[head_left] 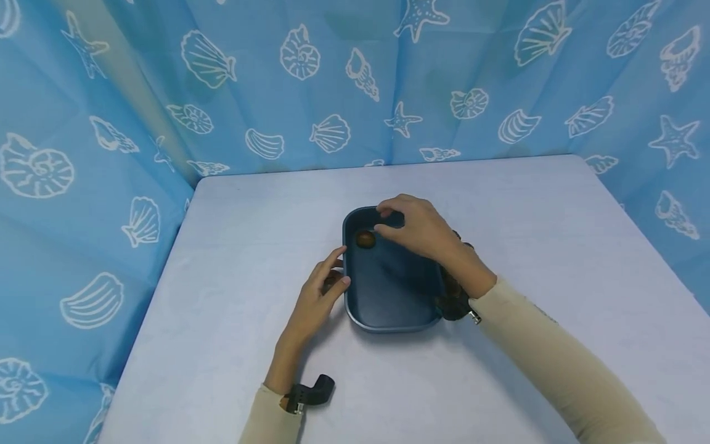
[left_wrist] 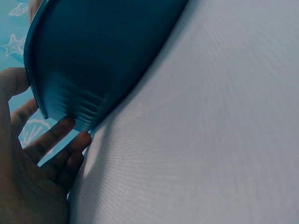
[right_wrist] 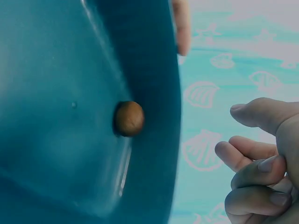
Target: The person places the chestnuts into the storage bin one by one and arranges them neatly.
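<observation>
A dark blue rectangular tub (head_left: 394,296) with rounded corners stands on the table. One small, round, brown nut-like thing (head_left: 365,239) lies inside it, close to the left wall near the far corner; the right wrist view shows this brown thing (right_wrist: 130,118) too. My left hand (head_left: 316,296) is at the tub's left side, fingers spread, with thumb and fingertips right at the wall and rim. Above the far part of the tub, my right hand (head_left: 418,228) holds thumb and forefinger apart with nothing between them. Its other fingers are bent in the right wrist view.
A white cloth covers the table (head_left: 238,259). Blue curtains (head_left: 344,80) printed with white shells and starfish hang behind it and along the sides. Each wrist carries a black camera, and the left wrist camera (head_left: 316,391) sits low over the table.
</observation>
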A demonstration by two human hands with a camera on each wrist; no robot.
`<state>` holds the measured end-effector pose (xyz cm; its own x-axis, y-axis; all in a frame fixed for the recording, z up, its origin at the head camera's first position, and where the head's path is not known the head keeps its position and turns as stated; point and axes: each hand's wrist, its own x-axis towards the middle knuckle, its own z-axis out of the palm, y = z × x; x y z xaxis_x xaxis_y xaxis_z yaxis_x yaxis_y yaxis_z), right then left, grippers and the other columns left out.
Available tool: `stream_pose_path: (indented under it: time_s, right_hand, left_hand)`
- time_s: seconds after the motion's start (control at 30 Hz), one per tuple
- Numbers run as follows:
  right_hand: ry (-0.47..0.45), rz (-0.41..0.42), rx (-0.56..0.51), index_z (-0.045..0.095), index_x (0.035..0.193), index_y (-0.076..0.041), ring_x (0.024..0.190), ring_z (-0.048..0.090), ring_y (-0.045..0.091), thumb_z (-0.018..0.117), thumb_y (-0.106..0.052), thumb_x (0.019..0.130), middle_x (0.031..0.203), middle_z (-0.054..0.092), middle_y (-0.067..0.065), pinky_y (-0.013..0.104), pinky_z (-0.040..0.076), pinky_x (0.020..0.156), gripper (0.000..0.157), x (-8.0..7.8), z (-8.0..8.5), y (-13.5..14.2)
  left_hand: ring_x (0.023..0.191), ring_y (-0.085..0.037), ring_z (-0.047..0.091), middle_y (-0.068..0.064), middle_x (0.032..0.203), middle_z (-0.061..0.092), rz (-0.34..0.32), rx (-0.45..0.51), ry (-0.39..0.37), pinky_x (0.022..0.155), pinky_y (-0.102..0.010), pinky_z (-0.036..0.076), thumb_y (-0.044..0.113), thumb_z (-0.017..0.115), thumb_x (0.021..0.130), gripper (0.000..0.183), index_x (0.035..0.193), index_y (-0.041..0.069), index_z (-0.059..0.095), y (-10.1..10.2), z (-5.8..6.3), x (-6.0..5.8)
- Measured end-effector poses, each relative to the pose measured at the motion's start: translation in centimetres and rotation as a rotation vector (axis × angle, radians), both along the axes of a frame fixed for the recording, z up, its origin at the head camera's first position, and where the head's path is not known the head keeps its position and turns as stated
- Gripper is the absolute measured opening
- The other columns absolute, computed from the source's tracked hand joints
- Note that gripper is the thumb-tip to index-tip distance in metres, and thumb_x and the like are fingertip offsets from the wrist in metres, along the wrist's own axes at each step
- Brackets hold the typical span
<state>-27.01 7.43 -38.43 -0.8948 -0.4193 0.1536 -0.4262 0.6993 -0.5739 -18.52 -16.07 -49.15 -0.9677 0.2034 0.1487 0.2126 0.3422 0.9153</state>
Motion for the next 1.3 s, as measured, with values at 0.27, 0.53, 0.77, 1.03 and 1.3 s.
stream_pose_path:
  time_s: [0.27, 0.53, 0.77, 1.03, 1.3]
  right_hand:
    - [0.032, -0.028, -0.018, 0.065, 0.129, -0.013, 0.111, 0.059, 0.025, 0.071, -0.031, 0.095, 0.117, 0.064, 0.004, 0.045, 0.050, 0.090, 0.039, 3.1, 1.1, 3.1]
    - [0.062, -0.066, -0.022, 0.067, 0.125, -0.012, 0.095, 0.060, 0.026, 0.071, -0.028, 0.095, 0.115, 0.065, 0.003, 0.043, 0.051, 0.079, 0.034, 5.7, 0.1, 6.7]
    - [0.053, -0.134, 0.000, 0.068, 0.122, -0.011, 0.098, 0.062, 0.027, 0.072, -0.024, 0.094, 0.119, 0.065, 0.005, 0.046, 0.053, 0.081, 0.031, 7.5, -1.8, 9.7]
    - [0.045, -0.173, 0.055, 0.068, 0.121, -0.006, 0.089, 0.061, 0.027, 0.073, -0.021, 0.093, 0.117, 0.066, 0.009, 0.040, 0.051, 0.071, 0.032, 9.3, -3.8, 12.5]
    - [0.002, -0.204, 0.074, 0.069, 0.121, -0.007, 0.086, 0.060, 0.026, 0.075, -0.022, 0.091, 0.117, 0.067, 0.010, 0.036, 0.050, 0.067, 0.033, 10.0, -5.7, 13.9]
  left_hand:
    - [0.112, -0.022, 0.055, -0.003, 0.135, 0.052, 0.008, -0.005, 0.000, 0.097, -0.048, 0.045, 0.029, 0.058, 0.102, 0.056, 0.154, 0.034, 0.038, 0.1, 0.0, -0.1]
    - [0.113, -0.018, 0.055, 0.001, 0.135, 0.052, 0.027, -0.018, -0.001, 0.098, -0.046, 0.045, 0.033, 0.057, 0.102, 0.054, 0.153, 0.038, 0.039, 0.2, -0.1, 0.0]
    - [0.114, -0.018, 0.055, 0.000, 0.135, 0.052, 0.010, -0.009, 0.005, 0.099, -0.044, 0.045, 0.034, 0.057, 0.103, 0.054, 0.154, 0.036, 0.038, 0.1, 0.0, 0.0]
    - [0.115, -0.018, 0.055, 0.001, 0.135, 0.052, 0.023, -0.011, -0.001, 0.099, -0.044, 0.046, 0.033, 0.057, 0.103, 0.054, 0.153, 0.038, 0.039, 0.2, 0.0, 0.1]
    - [0.116, -0.019, 0.055, -0.003, 0.138, 0.051, 0.010, 0.001, -0.010, 0.099, -0.045, 0.045, 0.032, 0.057, 0.103, 0.054, 0.154, 0.034, 0.039, 0.3, -0.1, 0.1]
